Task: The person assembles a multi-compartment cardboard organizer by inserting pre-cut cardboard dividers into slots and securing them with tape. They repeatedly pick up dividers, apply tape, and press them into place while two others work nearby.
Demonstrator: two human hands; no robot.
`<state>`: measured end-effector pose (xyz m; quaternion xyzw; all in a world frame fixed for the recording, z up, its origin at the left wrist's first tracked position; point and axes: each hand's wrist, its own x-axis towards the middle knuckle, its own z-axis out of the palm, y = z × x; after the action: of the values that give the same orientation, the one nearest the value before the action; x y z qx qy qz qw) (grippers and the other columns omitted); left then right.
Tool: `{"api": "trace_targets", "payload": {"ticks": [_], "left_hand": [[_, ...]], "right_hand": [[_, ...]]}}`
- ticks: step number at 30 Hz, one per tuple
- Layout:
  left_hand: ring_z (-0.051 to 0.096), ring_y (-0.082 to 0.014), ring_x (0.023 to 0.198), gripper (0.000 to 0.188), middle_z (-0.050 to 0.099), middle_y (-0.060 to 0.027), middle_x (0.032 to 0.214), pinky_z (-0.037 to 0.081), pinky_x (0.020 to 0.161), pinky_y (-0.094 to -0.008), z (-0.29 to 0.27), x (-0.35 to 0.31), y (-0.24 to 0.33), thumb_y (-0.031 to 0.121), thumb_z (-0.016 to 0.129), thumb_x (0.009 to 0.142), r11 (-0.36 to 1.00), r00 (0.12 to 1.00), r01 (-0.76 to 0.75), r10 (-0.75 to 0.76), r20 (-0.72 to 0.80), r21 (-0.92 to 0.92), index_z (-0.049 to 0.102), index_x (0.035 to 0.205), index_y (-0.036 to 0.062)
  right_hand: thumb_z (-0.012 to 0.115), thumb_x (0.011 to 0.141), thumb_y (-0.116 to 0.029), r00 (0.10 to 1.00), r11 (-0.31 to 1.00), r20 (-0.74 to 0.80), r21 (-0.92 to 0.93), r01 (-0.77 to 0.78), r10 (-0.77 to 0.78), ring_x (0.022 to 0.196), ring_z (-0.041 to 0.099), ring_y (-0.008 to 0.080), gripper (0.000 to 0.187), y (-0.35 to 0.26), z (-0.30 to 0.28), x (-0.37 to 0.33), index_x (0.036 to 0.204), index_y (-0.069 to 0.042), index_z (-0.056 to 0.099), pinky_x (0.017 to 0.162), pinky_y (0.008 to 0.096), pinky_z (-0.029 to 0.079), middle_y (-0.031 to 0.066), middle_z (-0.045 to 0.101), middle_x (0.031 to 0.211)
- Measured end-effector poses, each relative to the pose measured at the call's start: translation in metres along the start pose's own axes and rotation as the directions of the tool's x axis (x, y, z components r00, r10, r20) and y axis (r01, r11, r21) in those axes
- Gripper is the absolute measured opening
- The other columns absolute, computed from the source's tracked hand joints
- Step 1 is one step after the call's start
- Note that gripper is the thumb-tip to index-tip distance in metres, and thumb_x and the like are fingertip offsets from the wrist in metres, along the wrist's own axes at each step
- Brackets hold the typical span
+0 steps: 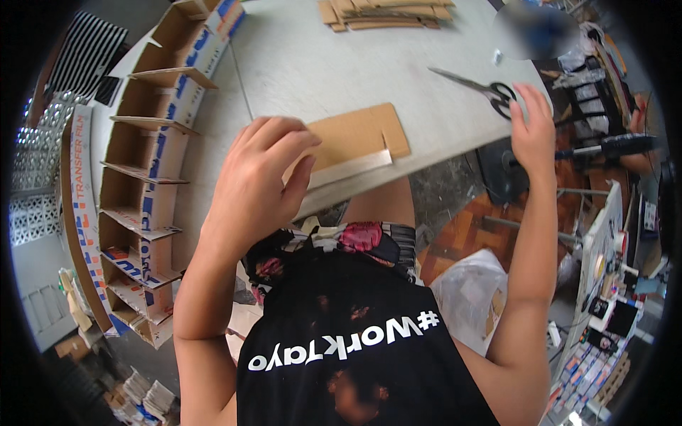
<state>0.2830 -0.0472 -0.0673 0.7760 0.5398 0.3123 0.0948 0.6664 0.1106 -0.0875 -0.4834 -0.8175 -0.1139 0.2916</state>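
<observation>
A flat piece of brown cardboard lies near the front edge of the table, with a short slit near its right end. Along its near side runs a narrow pale strip, whose kind I cannot make out. My left hand is over the cardboard's left end, fingers bent and thumb apart; whether it touches the board I cannot tell. Scissors with black handles lie on the table to the right, blades pointing to the far left. Beside their handles is my right hand, fingers and thumb apart.
The white table carries a stack of cardboard strips at the far side. On the left stands a long cardboard rack with several compartments. A clear plastic bag sits below on the right, near cluttered shelves.
</observation>
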Motion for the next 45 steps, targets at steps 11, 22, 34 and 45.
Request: {"api": "trace_targets", "payload": {"ticks": [11, 22, 34, 45], "left_hand": [[0.054, -0.0343, 0.118, 0.06, 0.058, -0.0176, 0.125, 0.042, 0.103, -0.0432, 0.036, 0.029, 0.006, 0.025, 0.08, 0.079, 0.937, 0.934, 0.193, -0.267, 0.239, 0.291, 0.058, 0.128, 0.0005], [0.066, -0.0231, 0.074, 0.055, 0.066, -0.019, 0.081, 0.053, 0.068, -0.0362, -0.014, 0.055, -0.007, 0.034, 0.083, 0.075, 0.847, 0.81, 0.532, -0.512, 0.285, 0.01, 0.06, 0.101, -0.0077], [0.067, -0.0261, 0.067, 0.047, 0.066, -0.0209, 0.074, 0.052, 0.065, -0.0382, -0.026, 0.048, 0.022, 0.023, 0.082, 0.071, 0.901, 0.869, 0.433, -0.428, 0.248, 0.036, 0.059, 0.099, -0.0072], [0.065, -0.0229, 0.07, 0.046, 0.065, -0.018, 0.078, 0.051, 0.066, -0.0355, -0.027, 0.046, 0.025, 0.02, 0.083, 0.07, 0.846, 0.802, 0.53, -0.522, 0.292, 0.057, 0.06, 0.101, -0.0047]], "right_hand": [[0.061, 0.092, -0.007, 0.929, 0.975, 0.369, -0.214, 0.054, 0.03, 0.107, 0.062, 0.0334, 0.04, 0.022, 0.006, -0.002, 0.132, -0.009, 0.06, 0.091, 0.0454, 0.048, 0.0142, 0.068, 0.111], [0.068, 0.08, 0.007, 0.705, -0.253, 0.67, 0.742, -0.621, 0.232, 0.092, 0.062, 0.0203, 0.061, -0.107, -0.036, -0.103, 0.136, -0.002, 0.046, 0.076, 0.0341, 0.057, 0.01, 0.055, 0.114], [0.084, 0.075, 0.001, 0.828, 0.272, 0.542, 0.783, -0.56, 0.144, 0.08, 0.065, 0.015, 0.055, -0.174, -0.017, -0.128, 0.125, 0.001, 0.063, 0.065, 0.0261, 0.057, 0.0098, 0.063, 0.096], [0.082, 0.076, 0.008, 0.86, 0.385, 0.501, 0.778, -0.497, 0.097, 0.093, 0.064, 0.0153, 0.056, -0.169, -0.006, -0.133, 0.128, 0.006, 0.059, 0.076, 0.0268, 0.056, 0.0127, 0.061, 0.109]]}}
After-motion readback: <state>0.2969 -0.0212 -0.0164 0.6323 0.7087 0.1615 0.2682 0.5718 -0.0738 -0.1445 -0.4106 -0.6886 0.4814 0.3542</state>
